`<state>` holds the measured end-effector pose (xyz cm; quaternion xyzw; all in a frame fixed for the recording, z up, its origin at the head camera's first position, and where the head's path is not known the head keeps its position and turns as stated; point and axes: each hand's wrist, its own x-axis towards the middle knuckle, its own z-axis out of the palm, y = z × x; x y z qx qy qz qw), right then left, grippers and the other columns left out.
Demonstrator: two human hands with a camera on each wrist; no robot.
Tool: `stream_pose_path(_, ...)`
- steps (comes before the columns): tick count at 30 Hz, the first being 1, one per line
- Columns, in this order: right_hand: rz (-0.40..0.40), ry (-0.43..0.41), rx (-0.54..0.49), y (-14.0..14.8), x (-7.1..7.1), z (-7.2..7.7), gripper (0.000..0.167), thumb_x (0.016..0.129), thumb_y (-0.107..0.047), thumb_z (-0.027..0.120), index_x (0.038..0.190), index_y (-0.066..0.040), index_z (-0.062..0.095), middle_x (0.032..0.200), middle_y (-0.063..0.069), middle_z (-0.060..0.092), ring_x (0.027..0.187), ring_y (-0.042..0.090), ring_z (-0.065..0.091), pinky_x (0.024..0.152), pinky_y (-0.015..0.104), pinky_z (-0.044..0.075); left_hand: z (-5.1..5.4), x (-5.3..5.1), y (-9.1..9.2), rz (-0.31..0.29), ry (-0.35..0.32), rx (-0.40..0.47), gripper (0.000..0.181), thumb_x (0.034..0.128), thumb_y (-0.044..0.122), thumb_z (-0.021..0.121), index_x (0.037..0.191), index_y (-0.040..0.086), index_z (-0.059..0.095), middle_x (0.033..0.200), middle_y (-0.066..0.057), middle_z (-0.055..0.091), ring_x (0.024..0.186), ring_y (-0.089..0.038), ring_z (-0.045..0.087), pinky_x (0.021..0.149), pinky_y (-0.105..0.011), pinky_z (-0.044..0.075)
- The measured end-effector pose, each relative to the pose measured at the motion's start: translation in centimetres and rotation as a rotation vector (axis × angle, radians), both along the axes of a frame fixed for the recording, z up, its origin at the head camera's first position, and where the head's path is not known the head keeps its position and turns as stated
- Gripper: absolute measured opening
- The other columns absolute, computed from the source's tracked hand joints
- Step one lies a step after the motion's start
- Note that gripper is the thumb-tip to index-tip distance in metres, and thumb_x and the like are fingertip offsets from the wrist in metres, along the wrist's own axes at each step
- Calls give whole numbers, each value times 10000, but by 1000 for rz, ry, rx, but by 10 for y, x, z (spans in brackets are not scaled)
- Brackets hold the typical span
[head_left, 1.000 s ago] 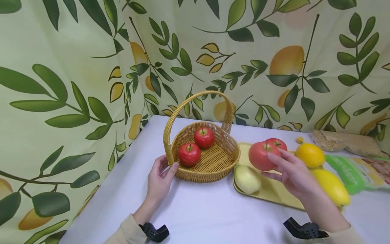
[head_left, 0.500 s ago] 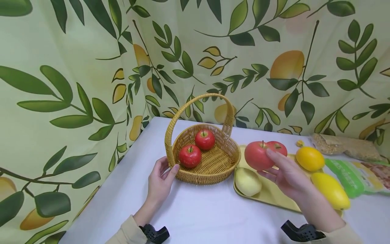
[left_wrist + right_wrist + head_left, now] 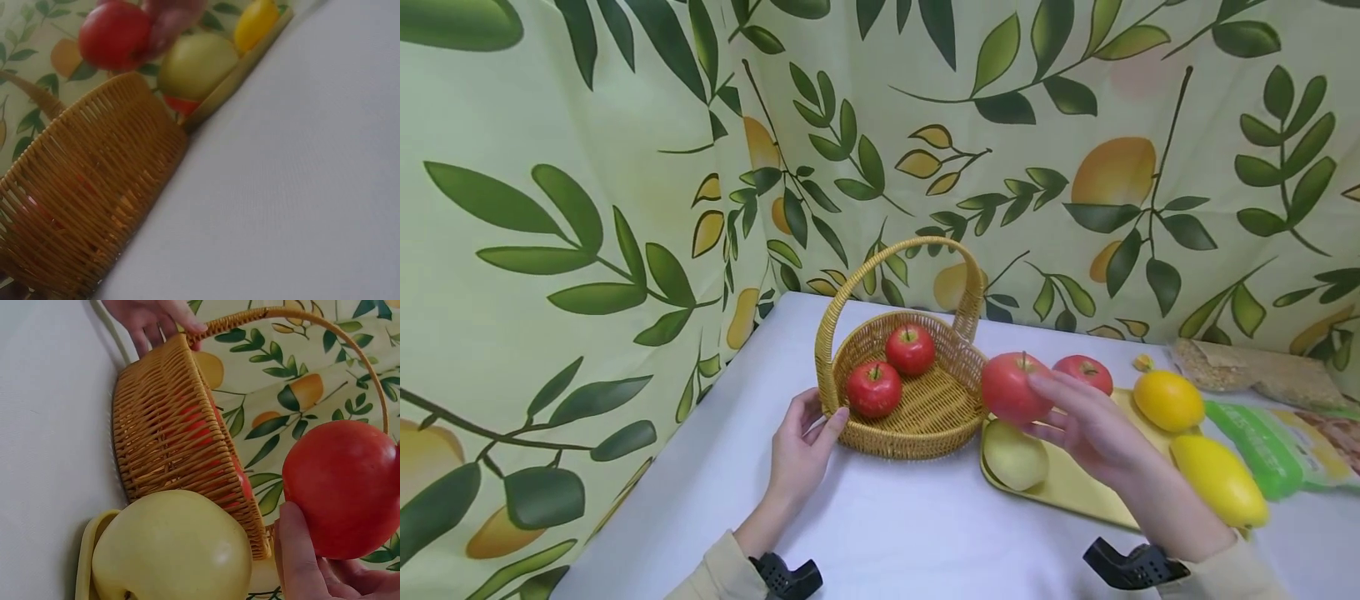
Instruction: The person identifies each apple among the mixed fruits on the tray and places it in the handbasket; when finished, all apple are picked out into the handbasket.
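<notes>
A red apple [image 3: 1015,388] is held up in my right hand [image 3: 1097,433], pinched between thumb and fingers, over the right rim of a wicker basket [image 3: 910,443]. My left hand [image 3: 805,450] grips the basket's left edge near the base of its handle, thumb on the rim. Inside the basket lie two red apples, one at the front [image 3: 874,389] and one behind it [image 3: 911,350]. The right wrist view shows the held apple [image 3: 344,487] close up beside the basket's wall [image 3: 169,431].
Right of the basket, a yellow tray [image 3: 1075,497] bears a pale green pear-like fruit [image 3: 1017,457], another red apple [image 3: 1084,373], an orange-yellow fruit [image 3: 1169,401] and a yellow mango-shaped fruit [image 3: 1219,482]. Plastic food packages [image 3: 1270,442] lie at the far right, against the leaf-patterned cloth.
My right hand has carried the red apple leftward from over the tray to the basket's right rim. The left hand keeps its hold on the basket. The head view has shifted slightly.
</notes>
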<state>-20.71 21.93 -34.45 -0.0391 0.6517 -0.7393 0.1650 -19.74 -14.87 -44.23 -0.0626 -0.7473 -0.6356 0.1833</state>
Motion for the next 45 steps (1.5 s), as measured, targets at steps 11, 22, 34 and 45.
stream_pose_path(11,59,24,83,-13,-14,13,655,1045,-323,594,1548,-4,322,1436,128,530,1246,287,570,1007,437,550,2,0,2,-1,-2,2,470,966,263,751,1352,75,560,1330,-109,627,1259,-243,600,994,-293,539)
stream_pose_path(22,111,43,270,-29,-34,23,776,1003,-384,670,1555,28,313,1466,212,511,1227,298,609,1036,387,531,4,-1,-2,17,9,-5,477,964,282,753,1352,84,558,1327,-99,629,1250,-229,606,988,-290,542)
stream_pose_path(34,169,24,261,-30,-47,24,741,1011,-365,662,1544,30,331,1421,217,549,1215,317,627,1020,400,543,0,-2,3,-11,19,9,468,966,264,752,1355,87,563,1328,-97,631,1246,-229,610,993,-305,543)
stream_pose_path(45,192,-4,311,-35,-60,25,878,974,-395,710,1558,32,213,1454,230,478,1274,355,553,1049,468,520,0,0,2,5,19,3,466,964,228,754,1356,68,561,1331,-112,632,1240,-246,615,990,-315,547)
